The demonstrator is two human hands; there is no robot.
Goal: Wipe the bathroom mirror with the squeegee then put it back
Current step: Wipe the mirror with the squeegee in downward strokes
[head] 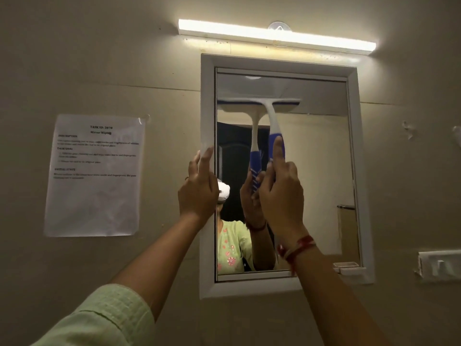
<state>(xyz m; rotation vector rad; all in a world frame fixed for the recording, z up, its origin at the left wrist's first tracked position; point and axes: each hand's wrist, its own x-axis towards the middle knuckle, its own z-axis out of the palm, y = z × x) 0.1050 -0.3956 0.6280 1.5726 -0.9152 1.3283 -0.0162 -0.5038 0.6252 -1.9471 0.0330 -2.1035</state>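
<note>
A white-framed bathroom mirror (316, 171) hangs on the beige wall. My right hand (280, 193) grips the blue and white handle of a squeegee (270, 113), with the forefinger stretched up along the handle. Its blade lies flat across the upper left part of the glass, level and touching it. My left hand (199, 188) rests against the mirror's left frame edge with the fingers together, pressing on it and holding nothing. The glass reflects the squeegee, both hands and a person in a light green top.
A printed task sheet (96, 176) is taped to the wall left of the mirror. A lit tube light (277, 34) runs above the frame. A small white tray (349, 268) sits at the mirror's lower right corner, and a white hook rack (440, 265) is mounted further right.
</note>
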